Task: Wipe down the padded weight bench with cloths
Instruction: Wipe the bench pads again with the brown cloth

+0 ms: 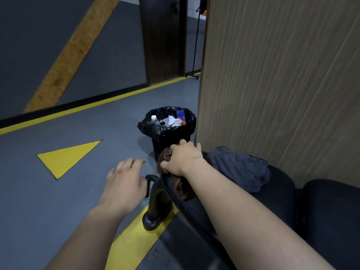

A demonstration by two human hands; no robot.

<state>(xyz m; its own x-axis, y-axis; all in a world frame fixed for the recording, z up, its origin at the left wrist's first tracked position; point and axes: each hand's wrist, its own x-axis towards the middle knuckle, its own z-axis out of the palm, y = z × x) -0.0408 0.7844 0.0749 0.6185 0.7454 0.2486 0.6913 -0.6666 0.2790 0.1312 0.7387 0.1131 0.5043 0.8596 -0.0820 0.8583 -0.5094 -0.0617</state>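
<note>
- Bench (282, 184) is set beside a wooden panel (282, 75), black pad upward.
- A brown cloth (162, 155) is gripped by the right hand (184, 158) at the pad's end.
- The left hand (124, 182) is held open above the floor (58, 191).
- A grey cloth (239, 168) is laid on the pad.

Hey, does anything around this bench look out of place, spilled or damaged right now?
Nothing looks spilled or damaged. The one loose thing is a grey cloth lying crumpled on the bench pad beside the wooden wall. The bin keeps its rubbish inside, and the right hand grips a brown cloth.
</note>
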